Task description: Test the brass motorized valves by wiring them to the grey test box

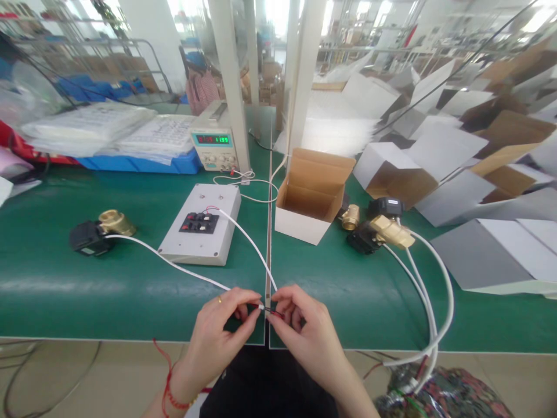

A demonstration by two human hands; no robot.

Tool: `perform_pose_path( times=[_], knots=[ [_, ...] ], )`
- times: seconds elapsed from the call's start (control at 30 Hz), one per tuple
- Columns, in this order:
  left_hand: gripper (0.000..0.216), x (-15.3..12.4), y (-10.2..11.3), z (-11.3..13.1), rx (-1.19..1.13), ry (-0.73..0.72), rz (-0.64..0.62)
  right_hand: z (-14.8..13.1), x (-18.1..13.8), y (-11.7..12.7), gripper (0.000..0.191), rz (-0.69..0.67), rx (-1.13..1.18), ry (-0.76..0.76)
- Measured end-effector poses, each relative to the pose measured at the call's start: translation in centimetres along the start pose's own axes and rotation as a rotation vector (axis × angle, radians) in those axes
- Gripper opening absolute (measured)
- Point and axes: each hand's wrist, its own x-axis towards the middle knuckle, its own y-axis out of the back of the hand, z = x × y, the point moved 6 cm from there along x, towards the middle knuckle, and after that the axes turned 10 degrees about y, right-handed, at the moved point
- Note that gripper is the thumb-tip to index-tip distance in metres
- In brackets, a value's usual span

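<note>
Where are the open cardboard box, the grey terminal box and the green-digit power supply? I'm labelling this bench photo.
open cardboard box [304, 223], head view, on its white front wall.
grey terminal box [194, 247], head view, on its bare top plate.
power supply [213, 139], head view, on its lit display.

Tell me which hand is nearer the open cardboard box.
Right. The right hand sits almost straight below the box, near the table's front edge. The left hand is further left, past the table seam, pinching the same wire ends.
</note>
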Motion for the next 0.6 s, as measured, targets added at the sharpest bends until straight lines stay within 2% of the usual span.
perform_pose_path(
  times=[0.6],
  knots=[
    [0.008,0.04,0.09,0.46,0.011,-0.031,0.017,-0.06,-0.06,-0.21,0.006,-0.020,-0.028,-0.004]
  ],
)
